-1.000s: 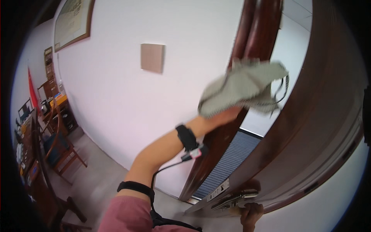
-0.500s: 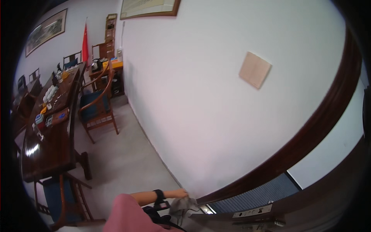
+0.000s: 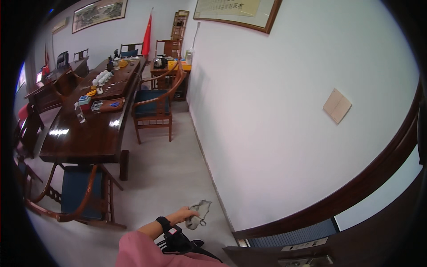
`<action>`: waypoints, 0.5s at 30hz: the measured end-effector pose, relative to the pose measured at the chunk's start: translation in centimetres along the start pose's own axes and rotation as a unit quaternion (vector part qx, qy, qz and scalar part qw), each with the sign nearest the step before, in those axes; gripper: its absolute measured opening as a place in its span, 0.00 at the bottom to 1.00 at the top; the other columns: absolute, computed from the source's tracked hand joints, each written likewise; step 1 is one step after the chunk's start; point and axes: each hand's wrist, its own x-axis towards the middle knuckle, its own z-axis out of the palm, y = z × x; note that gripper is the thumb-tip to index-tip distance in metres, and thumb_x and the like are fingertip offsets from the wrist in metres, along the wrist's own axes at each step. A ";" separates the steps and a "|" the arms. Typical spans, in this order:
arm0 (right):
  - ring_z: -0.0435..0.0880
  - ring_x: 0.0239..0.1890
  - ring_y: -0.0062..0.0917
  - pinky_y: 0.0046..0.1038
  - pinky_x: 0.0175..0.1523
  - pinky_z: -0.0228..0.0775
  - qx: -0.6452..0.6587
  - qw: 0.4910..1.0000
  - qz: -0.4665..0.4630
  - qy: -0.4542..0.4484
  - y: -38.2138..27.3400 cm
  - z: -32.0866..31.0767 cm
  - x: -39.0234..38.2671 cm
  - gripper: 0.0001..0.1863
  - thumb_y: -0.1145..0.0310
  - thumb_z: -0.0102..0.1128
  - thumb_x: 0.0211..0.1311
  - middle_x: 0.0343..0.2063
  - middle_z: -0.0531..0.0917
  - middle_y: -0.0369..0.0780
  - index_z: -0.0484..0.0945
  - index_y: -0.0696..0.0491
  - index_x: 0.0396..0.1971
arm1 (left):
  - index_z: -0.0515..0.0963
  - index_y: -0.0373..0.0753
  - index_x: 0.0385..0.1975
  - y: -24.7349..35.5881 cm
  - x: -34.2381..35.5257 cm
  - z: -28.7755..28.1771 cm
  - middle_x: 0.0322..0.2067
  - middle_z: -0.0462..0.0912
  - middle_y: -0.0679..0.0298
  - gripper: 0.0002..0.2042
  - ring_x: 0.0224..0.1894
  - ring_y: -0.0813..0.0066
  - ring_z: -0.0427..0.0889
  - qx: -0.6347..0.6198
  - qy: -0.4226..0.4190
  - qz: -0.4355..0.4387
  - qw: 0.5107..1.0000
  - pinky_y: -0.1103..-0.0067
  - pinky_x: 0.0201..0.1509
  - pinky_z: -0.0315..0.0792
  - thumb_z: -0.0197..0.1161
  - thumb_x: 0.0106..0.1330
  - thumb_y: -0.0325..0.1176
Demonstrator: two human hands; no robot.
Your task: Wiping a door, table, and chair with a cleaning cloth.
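In the head view my left hand [image 3: 183, 213], with a black band and small device at the wrist, grips a crumpled grey-green cloth [image 3: 194, 222] with a cord, held low above the floor near the bottom centre. A pink sleeve [image 3: 138, 252] covers that upper arm. My right hand is out of sight. At lower right stands the dark wooden door [image 3: 373, 222] with a metal handle [image 3: 304, 260], beside its frame [image 3: 356, 191].
A long glossy table [image 3: 84, 142] with tea ware and a bottle runs along the left. Wooden chairs [image 3: 78, 191] surround it, one [image 3: 151, 104] nearer the white wall [image 3: 271, 133]. Floor [image 3: 164, 169] lies between table and wall. A red flag [image 3: 147, 38] stands at the back.
The view has swung left from the door toward the room. My left hand has lowered the cloth from doorway height. My right hand, earlier by the door handle, has left the view.
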 end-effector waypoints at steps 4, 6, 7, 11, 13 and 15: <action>0.73 0.23 0.40 0.36 0.32 0.64 -0.086 0.996 -0.025 -0.014 -1.0 -2.0 -0.4 0.14 0.67 0.45 0.58 0.19 0.76 0.47 0.75 0.60 0.21 | 0.75 0.34 0.31 1.9 -6.6 2.3 0.25 0.78 0.66 0.13 0.27 0.78 0.76 0.038 -0.098 -0.020 0.994 0.81 0.29 0.70 0.66 0.49 0.34; 0.76 0.29 0.38 0.35 0.38 0.67 0.157 0.981 0.117 -0.018 -4.5 -5.4 1.6 0.13 0.68 0.44 0.59 0.26 0.78 0.48 0.75 0.63 0.28 | 0.75 0.35 0.33 0.7 -9.4 2.8 0.27 0.78 0.67 0.14 0.28 0.78 0.76 0.042 -0.107 -0.021 0.993 0.81 0.31 0.70 0.66 0.50 0.34; 0.76 0.29 0.38 0.35 0.38 0.67 0.169 0.978 0.122 -0.025 -5.7 -6.5 2.5 0.13 0.68 0.44 0.59 0.26 0.78 0.48 0.75 0.63 0.28 | 0.74 0.35 0.35 0.7 -10.3 3.4 0.29 0.79 0.67 0.15 0.29 0.77 0.76 0.054 -0.132 -0.022 0.989 0.81 0.33 0.71 0.66 0.51 0.34; 0.76 0.32 0.31 0.30 0.38 0.71 0.613 0.763 0.177 -0.107 -9.0 -9.4 5.7 0.11 0.72 0.43 0.60 0.32 0.78 0.45 0.75 0.63 0.32 | 0.74 0.36 0.37 0.7 -15.5 4.9 0.30 0.79 0.68 0.14 0.30 0.79 0.77 0.131 -0.143 0.010 0.981 0.83 0.36 0.70 0.65 0.53 0.33; 0.73 0.24 0.27 0.27 0.30 0.67 0.721 0.674 0.121 -0.105 -11.7 -11.0 7.3 0.09 0.69 0.46 0.59 0.21 0.75 0.42 0.71 0.58 0.24 | 0.74 0.37 0.38 0.5 -17.9 4.2 0.29 0.79 0.69 0.13 0.30 0.81 0.77 0.176 -0.119 -0.008 0.977 0.85 0.36 0.70 0.64 0.54 0.33; 0.72 0.21 0.20 0.21 0.27 0.65 0.805 0.590 -0.033 -0.042 -13.7 -13.0 10.3 0.11 0.66 0.51 0.58 0.16 0.76 0.39 0.70 0.55 0.20 | 0.75 0.39 0.37 0.9 -19.6 3.6 0.30 0.79 0.68 0.13 0.31 0.80 0.77 0.166 -0.089 0.024 0.982 0.82 0.35 0.71 0.65 0.53 0.34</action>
